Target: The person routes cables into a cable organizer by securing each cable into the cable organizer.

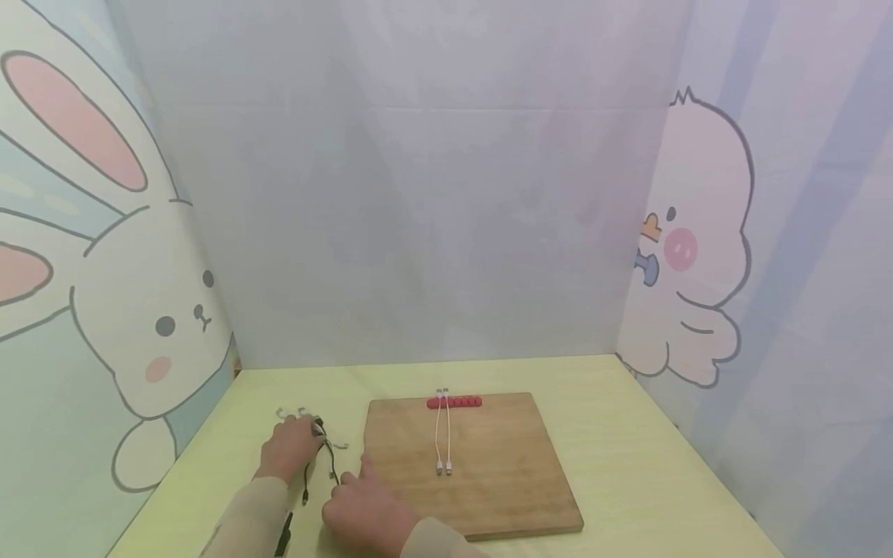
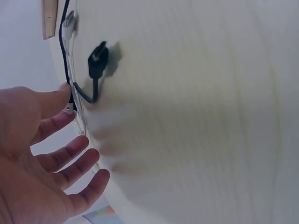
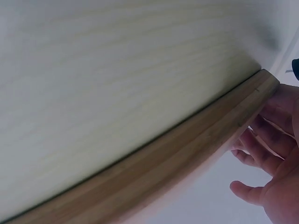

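Observation:
In the head view my left hand is over a small group of cables left of the wooden board. Its thumb and index finger pinch a black cable, with a white cable running alongside. A black connector hangs near those fingers. My right hand is at the board's left edge, where the black cable reaches its near side. In the right wrist view the board's edge hides the thumb and index tips, so I cannot tell whether they grip the cable; the other fingers are loosely bent.
On the wooden board lie two white cables, side by side, their upper ends at a red cable holder. Other cable ends lie between the left hand and the board. Walls with cartoon figures enclose the yellowish table.

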The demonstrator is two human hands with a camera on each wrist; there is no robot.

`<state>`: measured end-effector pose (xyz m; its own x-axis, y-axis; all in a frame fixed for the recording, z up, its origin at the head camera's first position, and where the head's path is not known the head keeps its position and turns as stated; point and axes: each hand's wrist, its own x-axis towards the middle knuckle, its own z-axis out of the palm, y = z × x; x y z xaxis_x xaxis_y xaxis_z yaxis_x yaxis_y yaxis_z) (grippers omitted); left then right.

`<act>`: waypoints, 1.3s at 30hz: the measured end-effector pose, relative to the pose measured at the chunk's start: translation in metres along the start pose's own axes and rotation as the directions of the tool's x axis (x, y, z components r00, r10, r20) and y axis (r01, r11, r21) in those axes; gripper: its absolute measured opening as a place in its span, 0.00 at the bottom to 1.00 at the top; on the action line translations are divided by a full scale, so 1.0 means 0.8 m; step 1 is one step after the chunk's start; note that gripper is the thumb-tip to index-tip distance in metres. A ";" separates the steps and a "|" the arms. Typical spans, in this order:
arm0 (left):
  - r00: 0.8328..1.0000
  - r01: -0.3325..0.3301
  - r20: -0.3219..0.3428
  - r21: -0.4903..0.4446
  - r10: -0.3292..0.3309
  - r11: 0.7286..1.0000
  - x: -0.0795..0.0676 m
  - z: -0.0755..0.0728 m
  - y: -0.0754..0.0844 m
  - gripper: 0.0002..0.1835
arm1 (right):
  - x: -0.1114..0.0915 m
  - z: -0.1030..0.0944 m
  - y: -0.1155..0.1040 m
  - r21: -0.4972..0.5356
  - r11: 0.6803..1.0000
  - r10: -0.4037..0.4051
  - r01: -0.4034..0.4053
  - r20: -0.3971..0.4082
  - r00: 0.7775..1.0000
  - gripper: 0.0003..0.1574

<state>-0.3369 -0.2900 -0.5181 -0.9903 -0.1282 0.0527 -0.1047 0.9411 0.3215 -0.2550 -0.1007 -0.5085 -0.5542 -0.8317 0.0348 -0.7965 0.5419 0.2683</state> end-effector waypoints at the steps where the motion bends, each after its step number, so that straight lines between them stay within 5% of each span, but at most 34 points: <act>1: 1.000 -0.002 -0.007 -0.003 0.002 1.000 0.000 -0.001 0.000 0.12 | 0.001 0.000 0.000 -0.001 1.000 0.000 0.000 0.002 1.000 0.03; 13: 0.998 -0.028 -0.056 -0.040 0.025 0.999 -0.011 -0.019 0.009 0.14 | 0.004 -0.002 -0.001 0.022 1.000 -0.007 0.006 0.044 0.999 0.04; 22: 0.996 -0.051 -0.081 -0.088 0.044 0.995 -0.023 -0.030 0.020 0.06 | 0.003 0.004 -0.002 -0.025 0.999 -0.021 0.022 0.051 0.998 0.06; 39: 0.964 -0.180 -0.205 -0.035 0.169 0.983 -0.050 -0.073 0.060 0.04 | 0.000 0.007 -0.004 -0.113 0.993 -0.018 0.015 -0.027 0.999 0.07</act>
<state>-0.2973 -0.2582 -0.4499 -0.9538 -0.0289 0.2989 0.0782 0.9372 0.3400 -0.2540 -0.1012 -0.5150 -0.5330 -0.8442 0.0563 -0.7720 0.5125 0.3761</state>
